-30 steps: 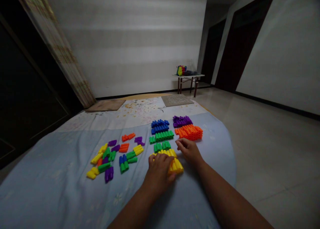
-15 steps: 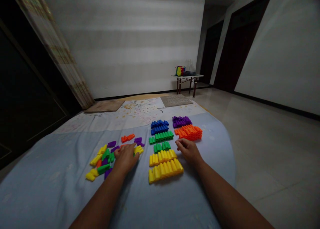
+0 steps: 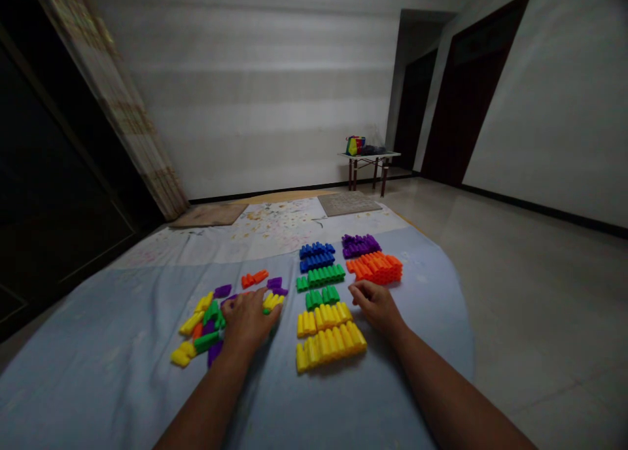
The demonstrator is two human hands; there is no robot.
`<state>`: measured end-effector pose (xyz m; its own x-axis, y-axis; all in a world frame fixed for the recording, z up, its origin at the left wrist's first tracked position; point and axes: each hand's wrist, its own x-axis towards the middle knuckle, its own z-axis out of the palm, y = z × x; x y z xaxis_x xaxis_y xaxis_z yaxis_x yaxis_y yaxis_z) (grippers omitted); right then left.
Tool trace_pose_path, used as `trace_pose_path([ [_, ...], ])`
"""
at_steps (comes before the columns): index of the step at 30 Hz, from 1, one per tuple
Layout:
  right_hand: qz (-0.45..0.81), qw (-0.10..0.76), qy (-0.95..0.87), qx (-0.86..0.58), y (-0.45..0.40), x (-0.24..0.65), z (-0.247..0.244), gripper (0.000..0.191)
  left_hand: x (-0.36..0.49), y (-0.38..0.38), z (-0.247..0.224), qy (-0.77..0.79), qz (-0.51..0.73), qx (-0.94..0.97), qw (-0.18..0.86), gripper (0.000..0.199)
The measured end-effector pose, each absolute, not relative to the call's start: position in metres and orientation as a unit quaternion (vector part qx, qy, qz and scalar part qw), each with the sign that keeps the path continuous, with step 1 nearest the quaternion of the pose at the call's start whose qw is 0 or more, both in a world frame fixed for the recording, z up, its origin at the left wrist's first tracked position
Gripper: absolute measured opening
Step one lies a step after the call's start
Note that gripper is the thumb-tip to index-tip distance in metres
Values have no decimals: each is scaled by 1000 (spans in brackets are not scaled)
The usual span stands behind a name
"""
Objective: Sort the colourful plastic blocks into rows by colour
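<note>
My left hand is palm down over a loose, mixed pile of coloured plastic tube pieces, its thumb apart from the fingers. Beside the thumb lies a yellow piece; what is beneath the palm is hidden. Around that hand are green pieces, purple pieces and orange pieces. My right hand rests with curled fingers, and nothing shows in it. It lies between the sorted orange stack and the yellow rows.
Sorted green rows, blue rows and a purple group stand farther back on the blue cloth. Two flat boards lie at the table's far end. A small table with a colourful bag stands by the wall.
The view has tilted up a little, so the table sits lower. My left hand has shifted slightly over the pile; my right hand stays beside the sorted rows.
</note>
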<state>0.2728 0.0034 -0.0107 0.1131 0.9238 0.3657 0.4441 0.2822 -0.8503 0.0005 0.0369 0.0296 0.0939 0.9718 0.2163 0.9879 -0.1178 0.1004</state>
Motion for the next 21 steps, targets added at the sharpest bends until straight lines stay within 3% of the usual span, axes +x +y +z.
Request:
trace_pose_path([
  [6, 236, 499, -621, -556, 3, 273, -10, 23, 1, 38, 30, -660, -93, -745, 21, 59],
  [14, 236, 509, -621, -547, 3, 274, -11, 24, -5, 44, 41, -619, -8, -780, -91, 52],
  [21, 222, 516, -624, -544, 3, 274, -9, 24, -9, 47, 37, -633, -56, -769, -70, 53],
])
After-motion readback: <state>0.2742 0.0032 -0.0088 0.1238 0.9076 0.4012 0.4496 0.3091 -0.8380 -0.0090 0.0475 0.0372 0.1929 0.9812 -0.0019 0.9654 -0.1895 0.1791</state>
